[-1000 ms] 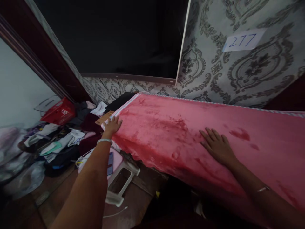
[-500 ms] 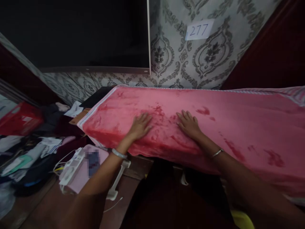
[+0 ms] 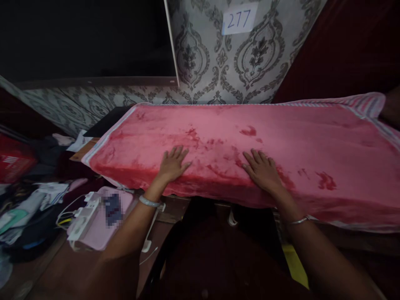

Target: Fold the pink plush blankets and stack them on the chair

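A pink plush blanket (image 3: 296, 141) with a striped border lies spread over a long raised surface and hangs over its front edge. Darker red smudges in the pile mark its middle and front. My left hand (image 3: 171, 164) lies flat near the front edge, fingers spread, resting on the cloth. To its right, my right hand (image 3: 262, 168) is also palm down on the blanket with its fingers apart. Neither hand grips anything. At the far right end the striped border is bunched up.
A dark television screen (image 3: 87, 41) hangs at the back left. A paper marked 277 (image 3: 239, 18) is on the patterned wall. Down at the left are a power strip (image 3: 84, 214), a pink tray (image 3: 96, 239) and heaped clothes (image 3: 40, 200). Something yellow (image 3: 295, 264) shows below.
My hands have moved farther apart and closer to the blanket's front edge, still flat on it. The camera view has shifted rightward and down.
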Demonstrator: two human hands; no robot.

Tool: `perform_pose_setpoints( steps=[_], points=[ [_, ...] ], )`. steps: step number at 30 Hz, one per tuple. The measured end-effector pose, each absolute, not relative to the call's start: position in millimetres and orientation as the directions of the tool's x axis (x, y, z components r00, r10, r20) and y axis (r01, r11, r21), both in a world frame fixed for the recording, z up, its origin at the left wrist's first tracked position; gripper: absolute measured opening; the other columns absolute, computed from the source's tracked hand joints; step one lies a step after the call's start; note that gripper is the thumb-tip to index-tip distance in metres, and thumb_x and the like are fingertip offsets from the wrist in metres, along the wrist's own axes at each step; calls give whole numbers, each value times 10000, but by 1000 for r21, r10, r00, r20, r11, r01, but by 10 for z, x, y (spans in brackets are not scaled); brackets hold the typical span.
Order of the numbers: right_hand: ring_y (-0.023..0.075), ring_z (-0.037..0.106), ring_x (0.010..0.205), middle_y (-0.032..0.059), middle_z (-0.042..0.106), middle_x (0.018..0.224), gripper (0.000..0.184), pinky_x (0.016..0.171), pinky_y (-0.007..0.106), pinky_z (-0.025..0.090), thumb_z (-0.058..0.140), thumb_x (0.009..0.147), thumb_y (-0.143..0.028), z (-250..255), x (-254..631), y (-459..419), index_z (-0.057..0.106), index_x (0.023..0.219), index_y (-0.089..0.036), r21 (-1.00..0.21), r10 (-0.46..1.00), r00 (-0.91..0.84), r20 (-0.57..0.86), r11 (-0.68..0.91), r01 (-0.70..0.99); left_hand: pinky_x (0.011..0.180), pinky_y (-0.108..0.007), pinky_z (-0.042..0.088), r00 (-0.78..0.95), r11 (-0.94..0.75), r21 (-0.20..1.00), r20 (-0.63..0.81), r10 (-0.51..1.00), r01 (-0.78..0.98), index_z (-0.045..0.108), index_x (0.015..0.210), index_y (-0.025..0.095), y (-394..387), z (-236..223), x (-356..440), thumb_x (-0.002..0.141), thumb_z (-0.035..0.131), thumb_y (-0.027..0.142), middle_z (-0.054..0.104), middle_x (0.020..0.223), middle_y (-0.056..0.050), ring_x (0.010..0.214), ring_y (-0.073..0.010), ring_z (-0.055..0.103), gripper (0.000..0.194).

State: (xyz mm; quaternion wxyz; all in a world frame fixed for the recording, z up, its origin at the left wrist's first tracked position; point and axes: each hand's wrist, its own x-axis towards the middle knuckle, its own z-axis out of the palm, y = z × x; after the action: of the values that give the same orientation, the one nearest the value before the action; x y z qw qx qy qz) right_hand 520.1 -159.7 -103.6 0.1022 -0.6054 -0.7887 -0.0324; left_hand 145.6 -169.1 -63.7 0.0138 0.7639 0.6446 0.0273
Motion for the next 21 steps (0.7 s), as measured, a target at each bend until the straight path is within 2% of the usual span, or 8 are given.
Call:
perform_pose_setpoints(
  steps=[4,7,10,13,15,17,19,21],
  points=[
    [376,266,1501,97,324,1642,610,1155,661,300,221,1049,-520,-1045,5193,-1589,399,1578,-272,-101,944,-247,218,274,956,1203,-649,203,-141,139,47,44,989,989,366,1577,262,-1763,-577,816,1010,342,531,268,1680,-110,1552,-339,210,628],
    [379,261,1503,92,316,1646,607,1156,666,296,227,1050,-516,-1043,5200,-1595,384,1584,-275,-111,946,-238,219,266,958,1168,-667,249,-323,315,79,108,940,946,446,1524,240,-1919,-475,348,1010,321,496,366,1634,-136,1516,-358,287,588],
    [383,250,1507,93,311,1648,602,1154,666,297,246,1050,-510,-1043,5200,-1594,376,1588,-274,-114,950,-237,205,264,958,1128,-692,287,-389,380,84,162,907,921,517,1455,202,-2047,-362,132,998,349,484,484,1539,-172,1481,-391,332,562],
    [383,238,1513,86,303,1653,599,1160,658,291,285,1045,-517,-1038,5180,-1589,368,1592,-285,-118,955,-227,192,252,960,1111,-677,335,-402,395,73,175,899,916,583,1369,140,-1997,-313,255,990,364,480,565,1434,-210,1431,-403,402,555],
    [374,234,1517,82,307,1652,591,1168,651,283,298,1046,-517,-1027,5160,-1588,379,1585,-290,-121,959,-215,187,240,963,1145,-605,355,-288,276,93,163,944,957,599,1343,105,-1873,-339,505,993,359,443,572,1426,-215,1415,-363,439,543],
    [366,247,1514,88,325,1643,578,1171,643,282,308,1048,-510,-1013,5150,-1585,410,1569,-283,-125,962,-207,180,231,965,1194,-508,345,-23,2,151,140,990,988,580,1377,107,-1736,-397,829,992,375,409,541,1484,-181,1441,-299,422,531],
    [364,285,1500,97,360,1624,560,1162,633,303,331,1045,-502,-1002,5166,-1573,460,1539,-271,-138,961,-207,181,234,962,1218,-451,333,240,-269,224,148,959,937,565,1410,155,-1622,-461,1147,992,398,396,509,1536,-118,1462,-247,399,511],
    [356,351,1468,104,422,1586,531,1145,606,344,364,1037,-488,-989,5211,-1545,531,1485,-256,-164,952,-225,207,260,952,1203,-441,364,335,-378,276,193,922,884,601,1376,194,-1528,-510,1391,987,429,380,533,1519,-85,1424,-238,448,464]
  ],
)
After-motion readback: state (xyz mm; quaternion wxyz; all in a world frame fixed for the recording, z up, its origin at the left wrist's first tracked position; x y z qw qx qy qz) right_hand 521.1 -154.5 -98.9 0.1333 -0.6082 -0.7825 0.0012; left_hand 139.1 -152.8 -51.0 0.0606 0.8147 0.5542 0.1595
